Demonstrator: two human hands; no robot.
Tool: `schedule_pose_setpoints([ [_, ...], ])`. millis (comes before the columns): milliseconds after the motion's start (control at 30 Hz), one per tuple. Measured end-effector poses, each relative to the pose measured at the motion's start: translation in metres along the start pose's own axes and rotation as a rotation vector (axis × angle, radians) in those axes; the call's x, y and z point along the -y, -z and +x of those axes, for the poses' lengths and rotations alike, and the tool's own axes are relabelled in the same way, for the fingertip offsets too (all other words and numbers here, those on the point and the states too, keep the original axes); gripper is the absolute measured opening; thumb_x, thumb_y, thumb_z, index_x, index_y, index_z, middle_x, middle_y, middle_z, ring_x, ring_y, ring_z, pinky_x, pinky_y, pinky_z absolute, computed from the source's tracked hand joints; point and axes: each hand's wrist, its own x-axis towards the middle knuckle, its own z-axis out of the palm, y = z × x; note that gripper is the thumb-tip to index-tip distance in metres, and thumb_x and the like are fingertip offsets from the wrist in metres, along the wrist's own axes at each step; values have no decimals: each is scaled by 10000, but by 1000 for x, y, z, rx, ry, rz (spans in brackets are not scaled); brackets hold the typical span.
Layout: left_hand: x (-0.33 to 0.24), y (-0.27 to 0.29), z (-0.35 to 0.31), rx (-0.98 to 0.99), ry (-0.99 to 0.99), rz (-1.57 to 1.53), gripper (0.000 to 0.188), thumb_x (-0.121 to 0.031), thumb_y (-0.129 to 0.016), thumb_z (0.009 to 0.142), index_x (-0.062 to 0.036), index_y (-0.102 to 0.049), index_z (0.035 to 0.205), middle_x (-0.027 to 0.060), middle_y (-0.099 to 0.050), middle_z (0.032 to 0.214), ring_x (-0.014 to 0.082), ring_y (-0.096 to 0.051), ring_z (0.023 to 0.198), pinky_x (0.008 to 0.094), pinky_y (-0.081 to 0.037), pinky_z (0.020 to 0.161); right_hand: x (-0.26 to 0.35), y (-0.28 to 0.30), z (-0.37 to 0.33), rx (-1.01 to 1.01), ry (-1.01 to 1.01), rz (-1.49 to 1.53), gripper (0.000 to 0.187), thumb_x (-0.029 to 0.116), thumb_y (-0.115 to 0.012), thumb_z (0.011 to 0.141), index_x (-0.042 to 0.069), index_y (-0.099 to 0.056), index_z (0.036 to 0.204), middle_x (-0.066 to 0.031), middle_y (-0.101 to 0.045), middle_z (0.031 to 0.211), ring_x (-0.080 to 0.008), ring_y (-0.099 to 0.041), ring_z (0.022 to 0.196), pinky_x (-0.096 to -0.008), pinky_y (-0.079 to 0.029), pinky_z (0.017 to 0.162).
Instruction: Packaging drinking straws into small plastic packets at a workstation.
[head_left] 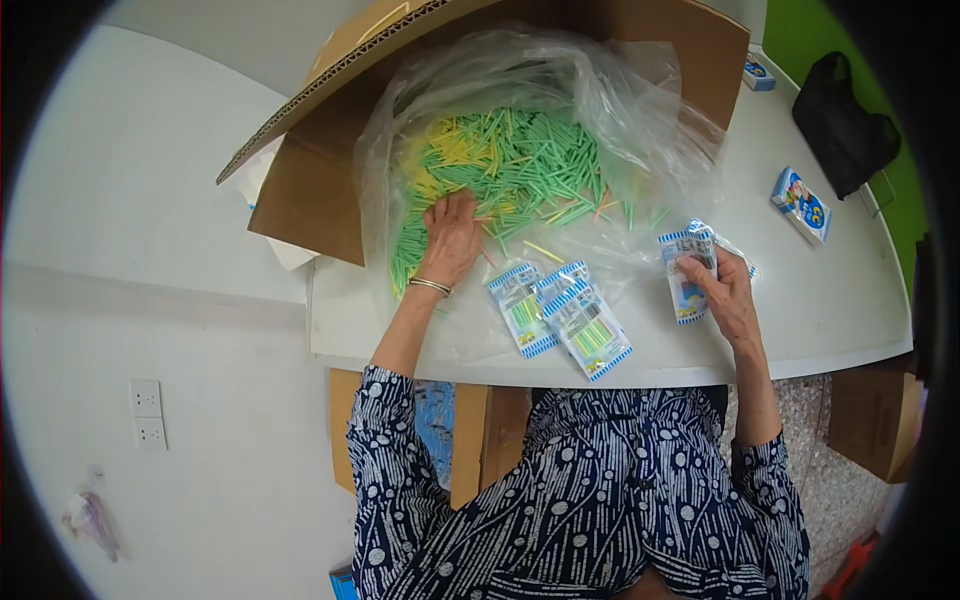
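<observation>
A heap of thin green and yellow sticks (530, 150) spills out of a clear plastic bag (640, 130). My left hand (455, 235) reaches into the heap's near left side, fingers curled together and tips hidden among the sticks. Between the thumb and fingers of my right hand (725, 295) is a small blue-and-white plastic packet (688, 285); another packet shows partly behind it. In front of the bag lie several similar packets (590, 335), overlapping, with green and yellow sticks showing through their windows. A loose yellow stick (543, 251) rests just beyond them.
Behind and around the bag stands an open cardboard box (320, 190) on the white table (830, 300). Two small blue-and-white boxes (802, 206) and a black bag (845, 125) are at the right. Below the table's front edge sits a carton (467, 440) with blue packets.
</observation>
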Motion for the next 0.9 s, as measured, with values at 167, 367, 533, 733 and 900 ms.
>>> schedule_pose_setpoints([
  [167,0,17,-2,33,-194,241,398,-146,-552,805,-19,-478,1174,155,-420,1295,322,-386,1177,458,-292,966,3,-7,6,3,-14,-27,216,238,-653,859,27,-656,910,8,-624,760,-52,-537,676,-213,-438,627],
  [367,3,29,18,202,-369,304,540,-225,-580,752,-17,-448,1233,181,-377,1323,336,-352,1213,494,-268,1002,3,-8,11,31,-54,-30,207,230,-654,860,31,-657,919,13,-622,762,-51,-533,677,-209,-440,631],
  [533,-14,19,33,236,-409,407,367,-179,-558,778,-17,-519,1105,173,-406,1286,324,-361,1223,522,-264,1014,7,-10,8,34,-2,-49,214,215,-653,860,14,-650,932,-4,-635,773,-60,-544,682,-217,-451,636],
  [733,0,-7,24,119,-357,391,268,-78,-530,777,2,-512,1032,164,-454,1255,316,-397,1199,483,-290,1005,6,-7,0,68,2,-132,222,200,-646,862,-6,-646,944,-28,-650,784,-71,-558,693,-225,-462,644],
  [900,6,-19,11,-25,-307,267,253,-73,-531,783,-2,-519,1026,163,-474,1224,326,-417,1170,463,-300,1001,2,-6,-8,79,19,-158,281,236,-661,851,-41,-626,888,-31,-625,697,-48,-483,627,-223,-405,562],
])
